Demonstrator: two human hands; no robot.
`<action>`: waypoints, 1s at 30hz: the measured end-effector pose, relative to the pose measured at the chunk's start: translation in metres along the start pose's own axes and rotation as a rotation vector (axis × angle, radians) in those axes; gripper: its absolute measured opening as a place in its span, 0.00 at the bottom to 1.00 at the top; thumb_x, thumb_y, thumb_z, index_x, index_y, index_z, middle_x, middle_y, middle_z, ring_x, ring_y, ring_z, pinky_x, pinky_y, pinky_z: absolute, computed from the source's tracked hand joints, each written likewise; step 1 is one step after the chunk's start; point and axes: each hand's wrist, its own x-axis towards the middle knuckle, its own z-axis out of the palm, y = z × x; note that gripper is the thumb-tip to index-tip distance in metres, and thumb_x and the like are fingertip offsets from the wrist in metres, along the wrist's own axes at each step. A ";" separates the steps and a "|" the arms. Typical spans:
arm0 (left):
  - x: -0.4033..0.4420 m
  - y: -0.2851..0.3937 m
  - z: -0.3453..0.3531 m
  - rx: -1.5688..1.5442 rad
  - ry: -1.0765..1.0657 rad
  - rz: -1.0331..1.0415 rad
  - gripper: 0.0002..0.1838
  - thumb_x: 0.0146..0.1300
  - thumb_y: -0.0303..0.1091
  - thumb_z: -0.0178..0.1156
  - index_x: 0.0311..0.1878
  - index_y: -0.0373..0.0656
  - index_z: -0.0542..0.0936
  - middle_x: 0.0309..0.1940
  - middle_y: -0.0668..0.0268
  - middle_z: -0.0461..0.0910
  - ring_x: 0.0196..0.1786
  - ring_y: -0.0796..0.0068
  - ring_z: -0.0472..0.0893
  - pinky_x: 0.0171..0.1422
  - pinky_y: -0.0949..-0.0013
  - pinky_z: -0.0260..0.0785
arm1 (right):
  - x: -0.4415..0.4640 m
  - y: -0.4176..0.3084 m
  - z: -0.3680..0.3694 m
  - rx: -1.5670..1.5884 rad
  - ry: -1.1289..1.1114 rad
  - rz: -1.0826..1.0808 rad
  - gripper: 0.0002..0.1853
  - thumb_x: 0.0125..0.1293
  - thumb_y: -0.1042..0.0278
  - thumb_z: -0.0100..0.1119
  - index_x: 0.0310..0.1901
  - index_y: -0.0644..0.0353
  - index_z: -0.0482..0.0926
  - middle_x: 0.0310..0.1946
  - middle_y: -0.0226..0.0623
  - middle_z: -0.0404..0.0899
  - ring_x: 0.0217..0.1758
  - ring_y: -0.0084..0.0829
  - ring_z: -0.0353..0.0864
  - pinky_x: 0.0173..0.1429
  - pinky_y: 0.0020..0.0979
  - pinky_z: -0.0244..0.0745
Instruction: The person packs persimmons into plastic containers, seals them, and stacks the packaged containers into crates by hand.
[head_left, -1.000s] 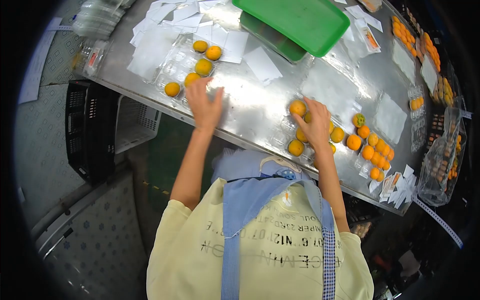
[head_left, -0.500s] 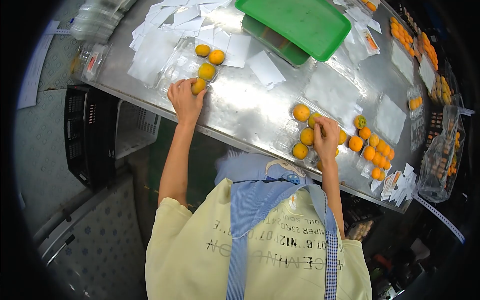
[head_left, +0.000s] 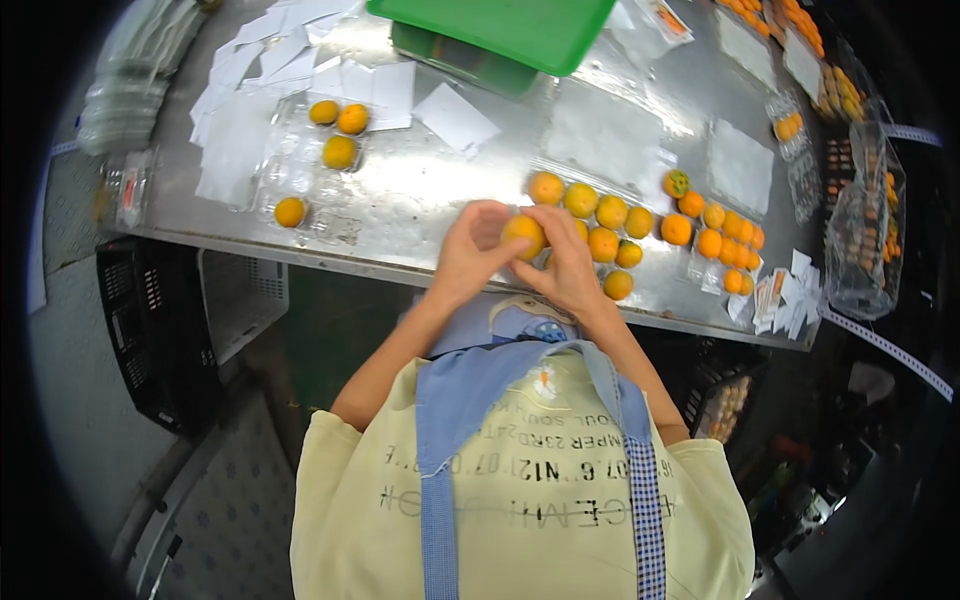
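Note:
Close together over the table's front edge, both my hands are closed around one yellow-orange persimmon (head_left: 523, 237). My left hand (head_left: 472, 255) has its thumb against the fruit. From the other side, the fingers of my right hand (head_left: 565, 262) curl over it. Just beyond and to the right lies a clear plastic tray with several persimmons (head_left: 611, 211) in rows, partly hidden by my right hand. Farther left, another clear tray (head_left: 285, 160) holds several persimmons (head_left: 340, 152), with gaps between them.
White paper sheets (head_left: 455, 115) lie near a green lidded bin (head_left: 500, 25). Stacked clear trays (head_left: 140, 80) stand at the far left. More fruit (head_left: 735, 235) and small cards (head_left: 790, 300) sit on the right. A black crate (head_left: 150, 320) is below the table's left side.
My left hand has come from the left tray to the middle, and a persimmon has gone from that tray. My right hand has left the right tray and joined it. The view has shifted.

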 end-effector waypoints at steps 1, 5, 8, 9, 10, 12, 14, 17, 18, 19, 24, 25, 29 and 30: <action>0.003 0.005 -0.006 0.189 0.068 0.025 0.23 0.54 0.27 0.70 0.53 0.40 0.74 0.47 0.63 0.77 0.49 0.76 0.77 0.54 0.72 0.70 | -0.003 0.004 -0.004 -0.025 0.046 -0.001 0.32 0.47 0.69 0.72 0.56 0.60 0.72 0.52 0.46 0.73 0.55 0.46 0.74 0.57 0.37 0.71; 0.054 0.032 -0.133 1.109 0.674 0.529 0.22 0.54 0.35 0.70 0.52 0.42 0.76 0.48 0.61 0.77 0.50 0.63 0.74 0.56 0.62 0.64 | -0.017 0.034 -0.036 -0.113 0.181 0.177 0.31 0.47 0.68 0.72 0.56 0.61 0.73 0.50 0.45 0.73 0.56 0.46 0.72 0.58 0.39 0.69; 0.069 0.041 -0.184 1.598 0.888 0.520 0.24 0.56 0.50 0.66 0.51 0.45 0.78 0.48 0.59 0.77 0.52 0.55 0.73 0.59 0.55 0.63 | -0.016 0.039 -0.031 -0.233 0.073 0.056 0.31 0.45 0.66 0.73 0.54 0.58 0.74 0.48 0.41 0.76 0.53 0.44 0.73 0.58 0.41 0.66; 0.072 0.041 -0.194 1.590 0.857 0.433 0.25 0.56 0.51 0.65 0.52 0.45 0.77 0.48 0.58 0.77 0.52 0.55 0.73 0.59 0.54 0.63 | -0.015 0.037 -0.027 -0.269 0.024 0.020 0.31 0.44 0.65 0.74 0.54 0.58 0.74 0.47 0.40 0.76 0.53 0.43 0.73 0.58 0.40 0.65; 0.075 0.040 -0.202 1.580 0.826 0.345 0.26 0.56 0.52 0.65 0.52 0.45 0.77 0.48 0.58 0.77 0.53 0.54 0.73 0.59 0.54 0.62 | -0.013 0.033 -0.020 -0.310 0.015 -0.004 0.31 0.43 0.64 0.75 0.52 0.56 0.74 0.46 0.37 0.77 0.52 0.40 0.73 0.59 0.40 0.61; 0.078 0.043 -0.210 1.531 0.709 0.176 0.29 0.55 0.56 0.63 0.52 0.44 0.78 0.46 0.60 0.79 0.52 0.55 0.74 0.57 0.52 0.64 | -0.012 0.036 -0.009 -0.344 0.006 -0.031 0.31 0.43 0.63 0.74 0.52 0.56 0.74 0.46 0.36 0.77 0.51 0.39 0.72 0.59 0.40 0.61; 0.072 0.055 -0.188 1.570 0.654 0.117 0.29 0.54 0.56 0.65 0.51 0.44 0.79 0.45 0.61 0.80 0.51 0.55 0.75 0.56 0.53 0.64 | -0.011 0.040 -0.001 -0.361 0.025 -0.067 0.30 0.44 0.64 0.74 0.51 0.56 0.75 0.44 0.35 0.78 0.50 0.37 0.72 0.58 0.41 0.60; 0.068 0.056 -0.183 1.594 0.633 0.095 0.28 0.52 0.53 0.68 0.51 0.44 0.79 0.45 0.62 0.81 0.51 0.56 0.75 0.56 0.54 0.64 | -0.011 0.044 0.003 -0.360 0.031 -0.075 0.30 0.43 0.63 0.74 0.51 0.56 0.75 0.46 0.35 0.77 0.51 0.39 0.71 0.58 0.41 0.59; 0.069 0.054 -0.185 1.594 0.635 0.099 0.28 0.51 0.52 0.69 0.50 0.44 0.79 0.46 0.62 0.81 0.51 0.56 0.75 0.57 0.54 0.64 | -0.011 0.044 0.003 -0.387 0.045 -0.069 0.30 0.43 0.63 0.74 0.52 0.56 0.75 0.47 0.36 0.76 0.52 0.40 0.71 0.58 0.41 0.59; 0.070 0.053 -0.187 1.586 0.629 0.122 0.28 0.50 0.51 0.70 0.50 0.44 0.80 0.45 0.62 0.81 0.50 0.56 0.75 0.56 0.55 0.65 | -0.012 0.044 0.004 -0.414 0.059 -0.063 0.30 0.43 0.63 0.74 0.52 0.55 0.75 0.49 0.36 0.75 0.53 0.40 0.70 0.58 0.41 0.59; 0.066 0.064 -0.179 1.530 0.642 0.199 0.27 0.49 0.45 0.73 0.51 0.43 0.80 0.42 0.62 0.82 0.48 0.60 0.77 0.55 0.59 0.68 | -0.010 0.041 0.001 -0.434 0.080 -0.018 0.30 0.44 0.62 0.74 0.52 0.55 0.76 0.52 0.37 0.73 0.55 0.43 0.68 0.60 0.41 0.58; 0.061 0.067 -0.169 1.371 0.637 0.245 0.26 0.49 0.42 0.73 0.51 0.42 0.79 0.42 0.63 0.82 0.49 0.62 0.78 0.55 0.61 0.69 | -0.007 0.034 -0.002 -0.414 0.094 -0.002 0.30 0.44 0.62 0.74 0.52 0.56 0.76 0.52 0.38 0.73 0.54 0.43 0.69 0.60 0.41 0.59; 0.039 0.056 -0.131 0.308 0.316 0.205 0.27 0.50 0.28 0.72 0.56 0.38 0.77 0.44 0.64 0.81 0.45 0.77 0.79 0.53 0.72 0.72 | -0.004 0.024 -0.008 -0.181 0.112 0.024 0.30 0.46 0.63 0.74 0.53 0.57 0.76 0.50 0.40 0.74 0.53 0.43 0.71 0.58 0.39 0.65; 0.030 0.060 -0.107 0.101 0.183 0.093 0.30 0.49 0.25 0.71 0.58 0.38 0.76 0.47 0.62 0.81 0.46 0.75 0.79 0.55 0.71 0.73 | -0.003 0.021 -0.008 -0.108 0.102 0.026 0.30 0.47 0.63 0.73 0.54 0.58 0.75 0.50 0.40 0.74 0.52 0.44 0.72 0.57 0.38 0.66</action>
